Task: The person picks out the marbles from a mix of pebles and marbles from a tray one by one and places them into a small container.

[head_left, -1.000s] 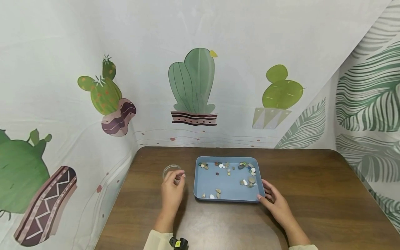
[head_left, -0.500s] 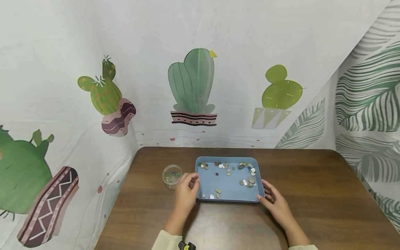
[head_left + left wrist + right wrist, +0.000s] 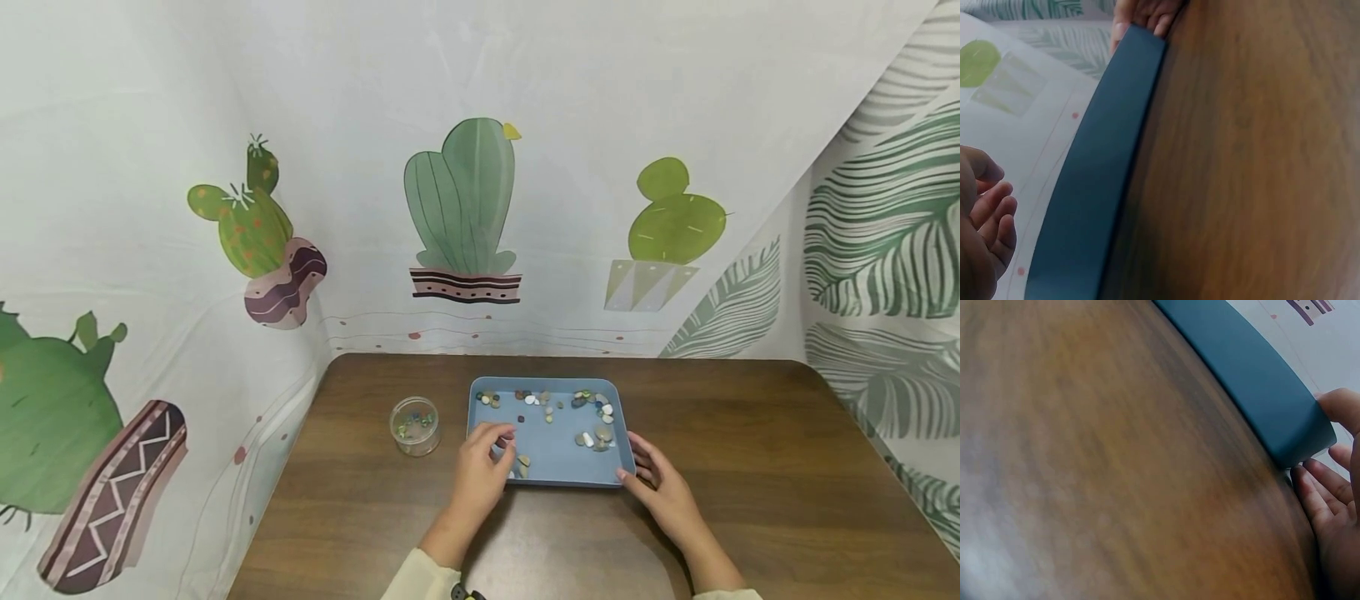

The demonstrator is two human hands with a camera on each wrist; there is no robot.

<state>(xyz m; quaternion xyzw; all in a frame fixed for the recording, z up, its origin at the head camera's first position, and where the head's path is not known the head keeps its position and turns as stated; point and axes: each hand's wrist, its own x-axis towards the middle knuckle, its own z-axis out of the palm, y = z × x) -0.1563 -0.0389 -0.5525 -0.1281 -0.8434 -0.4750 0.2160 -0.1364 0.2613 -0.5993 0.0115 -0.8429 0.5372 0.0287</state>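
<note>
Left hand [image 3: 483,462] now over crosswise tray [image 3: 550,477]

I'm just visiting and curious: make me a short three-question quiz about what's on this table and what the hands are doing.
1. True or false: the blue tray holds small mixed pebbles.
2. Which hand reaches into the tray: A) left hand B) right hand?
3. Fill in: the small clear jar stands on the wooden table to the ____ of the tray.

Key
1. True.
2. A; its fingers are over the tray's near left corner, while the right hand rests against the near right corner.
3. Left; it already has a few small coloured bits inside.
</note>
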